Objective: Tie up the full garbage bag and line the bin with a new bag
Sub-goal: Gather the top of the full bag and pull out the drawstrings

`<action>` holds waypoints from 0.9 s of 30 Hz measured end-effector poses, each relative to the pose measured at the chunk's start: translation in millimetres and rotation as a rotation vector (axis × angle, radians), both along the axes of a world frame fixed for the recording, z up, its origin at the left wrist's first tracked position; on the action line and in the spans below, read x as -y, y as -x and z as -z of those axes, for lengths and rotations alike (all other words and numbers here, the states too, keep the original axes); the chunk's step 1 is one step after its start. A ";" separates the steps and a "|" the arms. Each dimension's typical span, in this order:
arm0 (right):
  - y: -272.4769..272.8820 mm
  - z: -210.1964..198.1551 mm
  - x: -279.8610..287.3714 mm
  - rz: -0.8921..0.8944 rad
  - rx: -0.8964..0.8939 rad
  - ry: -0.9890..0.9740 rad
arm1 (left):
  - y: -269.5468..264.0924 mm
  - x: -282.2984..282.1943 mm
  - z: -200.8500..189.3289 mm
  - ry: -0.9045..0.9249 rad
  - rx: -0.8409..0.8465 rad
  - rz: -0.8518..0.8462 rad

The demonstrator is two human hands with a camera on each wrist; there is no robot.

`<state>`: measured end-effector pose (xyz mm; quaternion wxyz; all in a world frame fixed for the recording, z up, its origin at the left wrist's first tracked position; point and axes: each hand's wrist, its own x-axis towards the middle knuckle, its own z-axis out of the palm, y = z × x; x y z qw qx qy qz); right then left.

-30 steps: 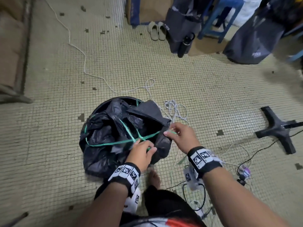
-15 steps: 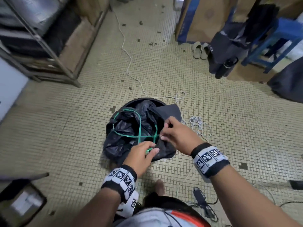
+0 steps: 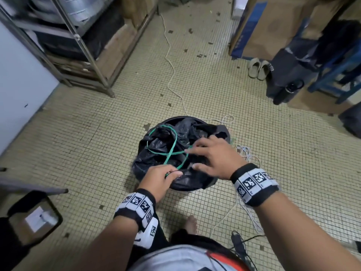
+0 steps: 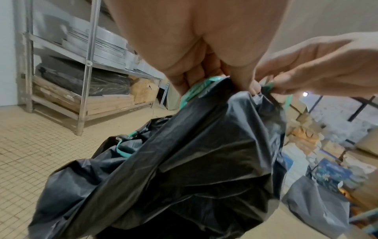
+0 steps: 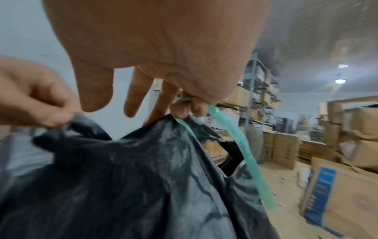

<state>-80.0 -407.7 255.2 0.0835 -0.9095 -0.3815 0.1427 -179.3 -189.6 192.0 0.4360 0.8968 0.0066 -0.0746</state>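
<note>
Knotting is the step in hand: over the black garbage bag [image 3: 172, 147] sitting in its bin [image 3: 175, 120] on the tiled floor, the left hand [image 3: 158, 178] pinches the green drawstring [image 3: 172, 145] while the right hand [image 3: 211, 159], fingers half-spread, hooks another strand, so the next move likely calls for crossing and cinching them.

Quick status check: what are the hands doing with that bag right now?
Left hand pinches the green drawstring at the near edge. Right hand hooks another stretch with two fingers. Black garbage bag in the bin, untied. Nothing blocking.
</note>
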 end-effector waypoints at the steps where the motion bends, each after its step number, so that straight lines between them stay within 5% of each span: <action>1: 3.3 -0.3 -10.3 -0.058 0.000 0.052 | -2.4 0.2 -3.4 0.011 0.018 -0.004; 10: -8.5 -4.3 -7.8 0.014 -0.036 -0.021 | 7.0 -19.2 1.7 0.004 -0.004 0.046; 15: 1.6 -5.9 -28.5 -0.147 -0.036 0.191 | 2.1 -11.0 -3.2 0.066 0.062 0.043; 27: -18.1 -13.8 5.1 -0.004 -0.145 0.172 | 0.1 -19.2 19.1 -0.071 -0.165 0.239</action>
